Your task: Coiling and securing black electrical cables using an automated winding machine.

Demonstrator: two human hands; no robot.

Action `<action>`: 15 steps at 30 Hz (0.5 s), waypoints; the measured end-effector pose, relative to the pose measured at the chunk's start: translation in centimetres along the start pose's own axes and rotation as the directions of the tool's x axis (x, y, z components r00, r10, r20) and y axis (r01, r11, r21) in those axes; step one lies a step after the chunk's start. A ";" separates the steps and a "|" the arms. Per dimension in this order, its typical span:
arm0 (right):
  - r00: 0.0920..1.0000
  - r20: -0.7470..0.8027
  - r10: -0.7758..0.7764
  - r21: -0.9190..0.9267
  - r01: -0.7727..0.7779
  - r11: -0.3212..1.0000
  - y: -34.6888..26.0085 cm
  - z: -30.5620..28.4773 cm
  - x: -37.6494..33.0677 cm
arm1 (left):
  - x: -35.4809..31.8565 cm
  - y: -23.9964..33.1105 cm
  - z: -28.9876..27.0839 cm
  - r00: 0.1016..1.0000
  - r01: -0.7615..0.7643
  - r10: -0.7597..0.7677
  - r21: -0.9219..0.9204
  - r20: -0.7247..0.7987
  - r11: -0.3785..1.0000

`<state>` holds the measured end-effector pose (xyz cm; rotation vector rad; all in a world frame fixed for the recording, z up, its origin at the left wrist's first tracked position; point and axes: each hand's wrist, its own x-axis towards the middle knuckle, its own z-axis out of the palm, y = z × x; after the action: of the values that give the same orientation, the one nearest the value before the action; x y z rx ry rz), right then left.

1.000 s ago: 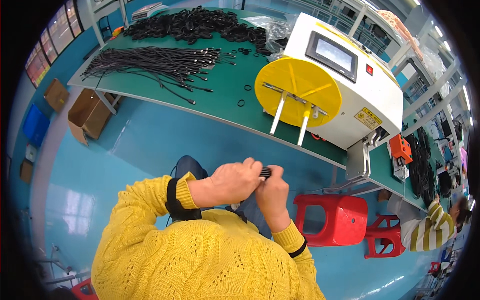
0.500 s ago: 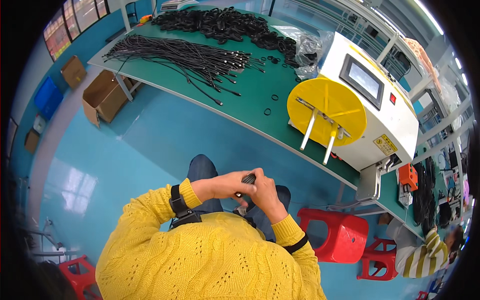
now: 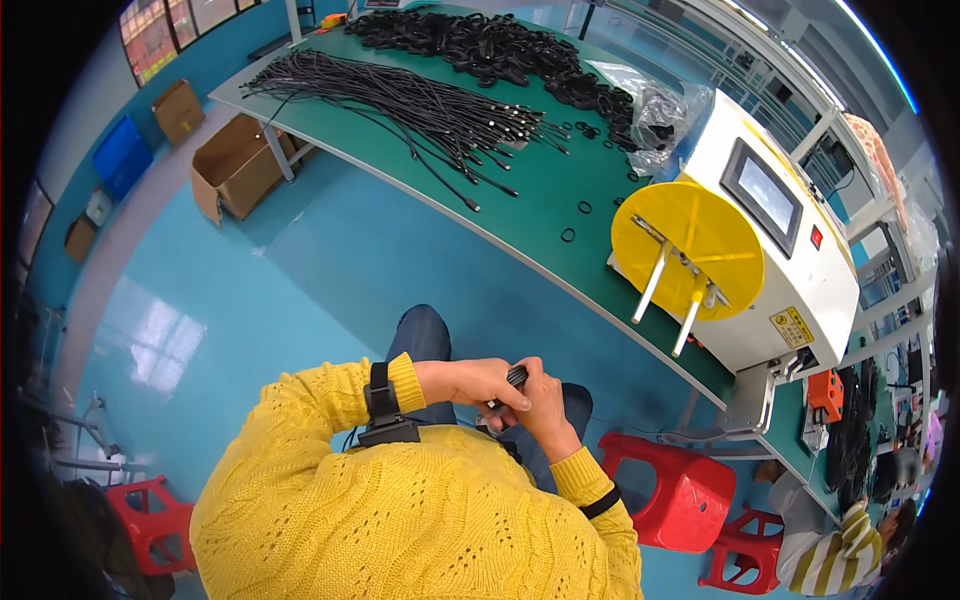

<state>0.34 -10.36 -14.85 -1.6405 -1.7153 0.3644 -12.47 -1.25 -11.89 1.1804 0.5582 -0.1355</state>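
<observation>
In front of my lap, my left hand and my right hand meet around a small coil of black cable. Both sets of fingers are closed on it, and most of the coil is hidden by them. Beyond my hands is a green-topped table. Long black cables lie across it in a loose bundle, with a heap of black coils behind. At the right of the table stands a white winding machine, its yellow disc bearing two prongs.
Small black rings and a clear plastic bag lie near the machine. A red stool is at my right, another behind at left. A cardboard box sits by the table's left leg. Someone in striped sleeves is at far right.
My view has shifted, so the table and machine appear lower and further right. Both hands stay together on the cable coil, with slight movement of the fingers.
</observation>
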 end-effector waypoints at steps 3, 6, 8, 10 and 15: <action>0.978 0.202 -0.054 -0.218 0.099 0.971 0.0 -0.7 0.2 | 0.5 -0.6 -0.9 0.931 0.336 -0.350 0.136 0.104 0.932; 0.931 0.357 -0.070 -0.334 0.197 0.922 -0.3 -1.0 0.5 | 0.4 -0.7 -0.5 0.932 0.274 -0.324 0.270 0.161 0.923; 0.911 0.405 -0.084 -0.407 0.262 0.875 -0.5 -1.3 1.1 | 0.0 -0.5 -0.2 0.927 0.240 -0.319 0.341 0.197 0.909; 0.936 0.347 -0.057 -0.287 0.164 0.944 -0.5 -1.5 1.8 | -0.6 0.0 -0.2 0.966 0.061 -0.135 0.314 0.219 0.948; 0.982 0.100 0.162 0.256 -0.183 0.949 -0.9 -1.0 3.4 | -0.5 1.7 -2.5 0.994 0.020 -0.059 0.360 0.096 0.933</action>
<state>0.64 -7.51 -12.52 -1.5981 -1.5067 0.7186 -13.11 1.62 -10.84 1.5081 0.4757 -0.3439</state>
